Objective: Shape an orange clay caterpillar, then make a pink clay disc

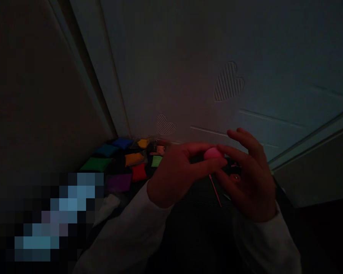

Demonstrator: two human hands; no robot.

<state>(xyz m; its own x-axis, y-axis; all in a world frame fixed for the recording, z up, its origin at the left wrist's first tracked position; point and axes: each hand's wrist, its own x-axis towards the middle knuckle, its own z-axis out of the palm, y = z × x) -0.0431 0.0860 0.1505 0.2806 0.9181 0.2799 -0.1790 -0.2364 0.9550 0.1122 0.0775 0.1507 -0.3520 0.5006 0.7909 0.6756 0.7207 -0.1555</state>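
Between the thumb and fingers of my left hand [183, 171] is a soft-looking pink lump of modelling clay [213, 153], smooth and rounded on top. My right hand [247, 177] meets it from the other side, the index finger and thumb at the lump's right edge and the other fingers lifted apart. Part of the lump is hidden by my fingers. Below the hands, a thin pink modelling tool [215, 191] lies on the dark surface.
Several coloured packets lie to the left, among them a green packet [96, 164], a purple packet [119, 182], a red packet [138, 172] and an orange packet [133, 159]. A pale panel [188, 76] with raised hearts rises behind. The lower left is pixelated; the light is dim.
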